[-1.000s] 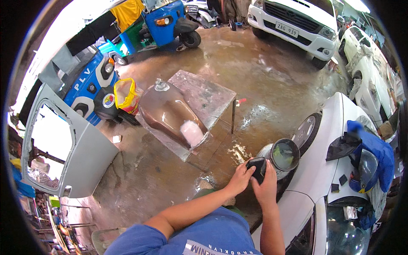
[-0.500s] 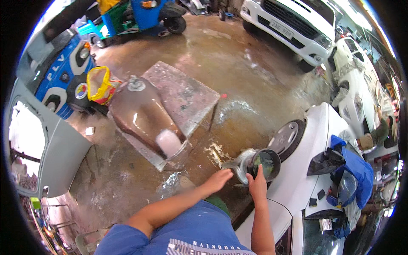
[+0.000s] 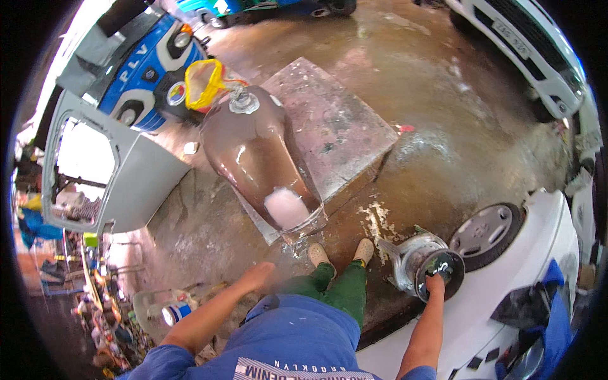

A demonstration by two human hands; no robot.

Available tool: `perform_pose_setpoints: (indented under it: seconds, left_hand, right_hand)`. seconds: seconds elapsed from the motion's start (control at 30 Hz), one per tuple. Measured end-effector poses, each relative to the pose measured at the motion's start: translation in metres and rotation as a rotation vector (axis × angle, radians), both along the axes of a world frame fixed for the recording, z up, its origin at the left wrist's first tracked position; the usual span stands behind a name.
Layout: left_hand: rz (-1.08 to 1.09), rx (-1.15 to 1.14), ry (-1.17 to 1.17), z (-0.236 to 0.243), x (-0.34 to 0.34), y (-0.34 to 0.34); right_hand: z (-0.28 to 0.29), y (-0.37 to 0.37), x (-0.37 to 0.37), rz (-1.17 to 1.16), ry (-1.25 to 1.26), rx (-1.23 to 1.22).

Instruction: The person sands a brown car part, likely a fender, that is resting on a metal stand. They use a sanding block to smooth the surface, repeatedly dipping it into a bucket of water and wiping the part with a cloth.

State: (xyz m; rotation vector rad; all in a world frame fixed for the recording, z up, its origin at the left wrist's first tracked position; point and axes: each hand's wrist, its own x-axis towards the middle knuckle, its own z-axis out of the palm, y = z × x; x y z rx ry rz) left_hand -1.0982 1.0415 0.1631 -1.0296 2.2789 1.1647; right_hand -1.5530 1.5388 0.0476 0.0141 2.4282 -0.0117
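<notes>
My right hand (image 3: pixel 434 283) reaches into a round black basin (image 3: pixel 460 272) that holds dark liquid; its fingertips are hidden inside. The basin stands on or against a silvery metal piece (image 3: pixel 405 261) on the floor, beside a white car. Away from it, my left hand (image 3: pixel 258 277) is held in front of my body, smeared by motion, so its fingers cannot be made out. Nearest to it lies a glossy brown motorcycle fuel tank (image 3: pixel 253 149), with a metal cap (image 3: pixel 244 101) and a pale pinkish patch (image 3: pixel 286 208) at its narrow end.
A stained, box-like stand (image 3: pixel 342 123) supports the tank. Behind the tank is a yellow bag (image 3: pixel 204 85). A grey car door (image 3: pixel 136 180) stands left; the white car's wheel (image 3: pixel 486 234) is right. A blue vehicle (image 3: pixel 142 63) is at upper left. The floor looks wet.
My left hand has swung left, away from the basin. My right hand has gone from the basin's rim to inside it. The view has shifted, now showing my feet and legs.
</notes>
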Motion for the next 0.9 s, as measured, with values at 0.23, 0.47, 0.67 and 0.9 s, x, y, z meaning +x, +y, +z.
perform_pose_setpoints:
  seconds: [0.23, 0.47, 0.67, 0.9]
  left_hand:
    - [-0.075, -0.088, -0.178, 0.0, 0.043, 0.013]
    - [0.113, 0.082, -0.301, -0.097, 0.076, 0.069]
    - [0.403, -0.025, -0.169, -0.134, 0.035, 0.074]
    - [1.213, 0.416, 0.391, -0.17, -0.089, 0.081]
  right_hand:
    - [-0.1, 0.039, -0.003, 0.51, -0.277, 0.042]
    - [0.004, 0.137, -0.065, 0.468, -0.169, -0.131]
    - [0.188, -0.051, -0.137, 0.198, -0.031, -0.381]
    - [0.293, -0.382, -0.094, 1.09, -0.113, -0.675]
